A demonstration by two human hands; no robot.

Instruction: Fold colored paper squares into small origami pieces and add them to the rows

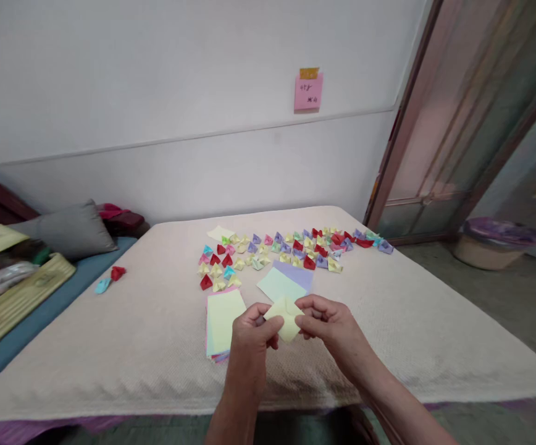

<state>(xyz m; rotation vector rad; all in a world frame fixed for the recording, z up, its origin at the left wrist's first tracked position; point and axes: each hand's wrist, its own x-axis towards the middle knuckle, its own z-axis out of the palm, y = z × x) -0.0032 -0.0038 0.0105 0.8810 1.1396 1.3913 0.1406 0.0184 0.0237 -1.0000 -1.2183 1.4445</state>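
At lower centre of frame, left hand & right hand each pinched the part-folded yellow paper just above the cloth; judged req. for a clean fold: edges aligned, firm thumb crease, no slack.

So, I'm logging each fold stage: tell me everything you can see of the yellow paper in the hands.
The yellow paper is a small, pale, thin sheet, partly folded: a flap with a curved crease shows near its top and a corner points down. It is held above the table, facing the camera. The left hand pinches its left edge, the right hand its right edge. Nothing else touches it; the stack lies to its left.
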